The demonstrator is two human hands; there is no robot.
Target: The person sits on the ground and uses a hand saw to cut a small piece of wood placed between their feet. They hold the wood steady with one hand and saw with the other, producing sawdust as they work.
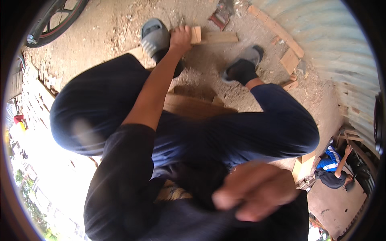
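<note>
My left hand [181, 39] reaches down beside my left foot, its fingers closed over a light wooden piece [196, 35]. That piece meets a longer wooden plank [219, 37] lying on the dirt. The grey slide sandal [156, 40] on my left foot presses on wood right beside the hand. Close to my lap and high up is my right hand [257, 190], smeared by motion; the fingers look bent, and whether they hold anything cannot be made out. My right foot, in another grey sandal [246, 60], stands on the ground to the right.
A red-handled tool [219, 21] lies beyond the planks. Wooden blocks [289, 61] and bricks line a corrugated metal wall [341, 48] at right. A motorcycle wheel [60, 20] stands far left. Another person [333, 170] is at the lower right near a brown board [333, 205].
</note>
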